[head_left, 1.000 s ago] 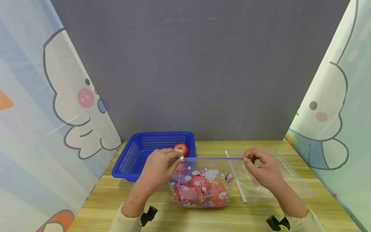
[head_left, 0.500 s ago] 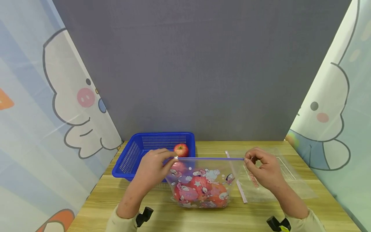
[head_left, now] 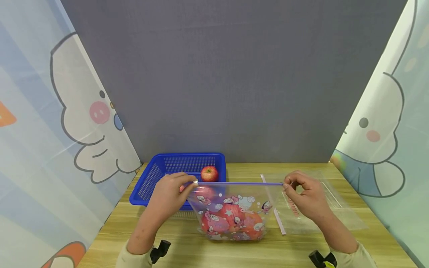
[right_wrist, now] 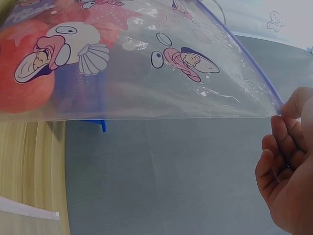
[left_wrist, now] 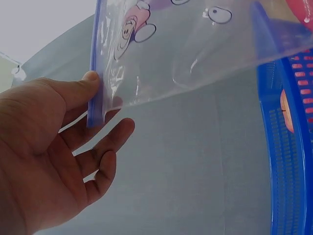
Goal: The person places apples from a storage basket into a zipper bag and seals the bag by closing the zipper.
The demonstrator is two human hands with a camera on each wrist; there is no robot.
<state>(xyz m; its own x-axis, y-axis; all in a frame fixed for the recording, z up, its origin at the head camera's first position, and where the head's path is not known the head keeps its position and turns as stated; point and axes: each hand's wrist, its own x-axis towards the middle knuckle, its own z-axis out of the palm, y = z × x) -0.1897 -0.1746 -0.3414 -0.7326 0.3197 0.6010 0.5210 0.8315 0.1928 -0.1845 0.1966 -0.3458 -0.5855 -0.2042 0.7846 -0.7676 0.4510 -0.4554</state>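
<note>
A clear zip bag [head_left: 234, 212] printed with pink cartoon figures and shells stands on the table, its purple zip strip [head_left: 239, 182] stretched level along the top. Red apples [right_wrist: 24, 73] show through its lower part. My left hand [head_left: 167, 195] pinches the strip near its left end between thumb and fingertips, where a small whitish piece shows. In the left wrist view the thumb [left_wrist: 85, 88] presses the strip by the bag's corner, the other fingers loosely bent. My right hand [head_left: 306, 195] pinches the strip's opposite end.
A blue plastic basket [head_left: 147, 186] stands behind the bag at left, with an apple [head_left: 209, 174] at its back right. Another clear bag [head_left: 321, 212] with a pale strip lies flat under and beyond my right hand. A grey panel [head_left: 234, 93] rises behind the table [head_left: 187, 253].
My left hand has slid left along the purple strip, the small whitish piece moving with its fingertips. My right hand and the bag's filled bottom have stayed nearly in place.
</note>
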